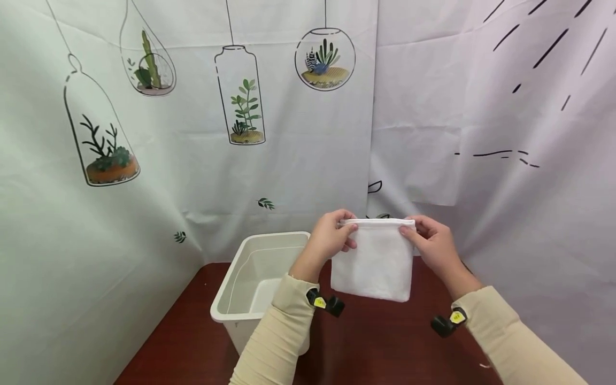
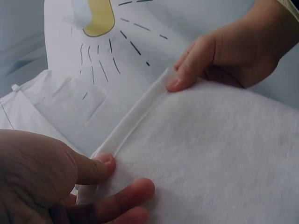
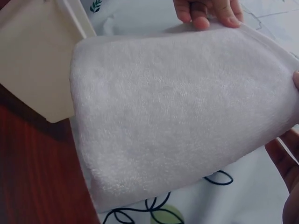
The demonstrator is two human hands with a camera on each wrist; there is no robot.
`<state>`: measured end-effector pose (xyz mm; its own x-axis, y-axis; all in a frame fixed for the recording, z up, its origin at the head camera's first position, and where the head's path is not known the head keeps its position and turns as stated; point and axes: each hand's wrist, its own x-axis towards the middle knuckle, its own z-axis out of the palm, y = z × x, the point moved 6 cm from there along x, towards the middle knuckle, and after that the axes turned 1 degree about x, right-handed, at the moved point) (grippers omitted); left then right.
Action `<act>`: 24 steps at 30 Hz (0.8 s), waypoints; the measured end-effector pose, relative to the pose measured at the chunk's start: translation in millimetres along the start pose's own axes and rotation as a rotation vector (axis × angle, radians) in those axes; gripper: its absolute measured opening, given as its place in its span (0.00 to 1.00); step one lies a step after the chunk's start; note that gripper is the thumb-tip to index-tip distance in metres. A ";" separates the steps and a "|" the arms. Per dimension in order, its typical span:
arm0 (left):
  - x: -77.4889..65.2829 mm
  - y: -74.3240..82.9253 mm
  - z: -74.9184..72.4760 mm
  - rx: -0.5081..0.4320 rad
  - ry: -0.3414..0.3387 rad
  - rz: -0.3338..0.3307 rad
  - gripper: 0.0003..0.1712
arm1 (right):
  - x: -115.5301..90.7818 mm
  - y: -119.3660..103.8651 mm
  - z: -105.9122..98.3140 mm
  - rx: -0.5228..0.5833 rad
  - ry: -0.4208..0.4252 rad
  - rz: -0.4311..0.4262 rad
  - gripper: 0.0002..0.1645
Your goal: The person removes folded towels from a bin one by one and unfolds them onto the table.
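A square of white, fluffy towel [image 1: 375, 262], seemingly folded, hangs upright above the table with its hemmed edge on top. My left hand [image 1: 329, 235] pinches the upper left corner between thumb and fingers. At the opposite top corner, my right hand [image 1: 433, 243] pinches the same hem. The left wrist view shows the hem stretched straight between my left thumb [image 2: 100, 168] and the right hand [image 2: 229, 56]. The towel's fuzzy face [image 3: 177, 102] fills most of the right wrist view, where part of my right hand is cut off at the frame's edge.
A white plastic bin [image 1: 222, 299] stands at the left on the dark red table [image 1: 385, 342], partly behind my left forearm. Its visible inside holds nothing. White printed curtains [image 1: 298, 166] enclose the back and sides. A small white scrap [image 1: 484, 366] lies near my right sleeve.
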<state>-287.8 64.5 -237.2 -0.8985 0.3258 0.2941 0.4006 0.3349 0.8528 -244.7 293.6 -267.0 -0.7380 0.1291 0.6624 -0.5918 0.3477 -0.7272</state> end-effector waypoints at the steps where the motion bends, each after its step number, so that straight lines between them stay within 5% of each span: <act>1: -2.7 -1.2 1.8 0.014 0.003 -0.008 0.06 | -2.5 2.6 -0.2 -0.008 -0.002 0.004 0.15; 9: -21.2 -18.1 16.5 0.090 0.017 -0.045 0.03 | -27.9 24.9 1.5 -0.023 -0.026 0.017 0.13; 15: -28.5 -39.2 30.3 0.115 0.048 -0.040 0.03 | -45.1 48.5 7.9 0.002 -0.037 0.097 0.14; 24: -41.8 -79.5 49.6 0.096 0.061 -0.134 0.03 | -72.2 85.8 19.7 -0.015 -0.062 0.219 0.14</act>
<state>-273.3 68.1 -338.7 -0.9531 0.2192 0.2086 0.2891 0.4554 0.8421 -248.6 295.8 -380.8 -0.8672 0.1455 0.4763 -0.4107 0.3318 -0.8492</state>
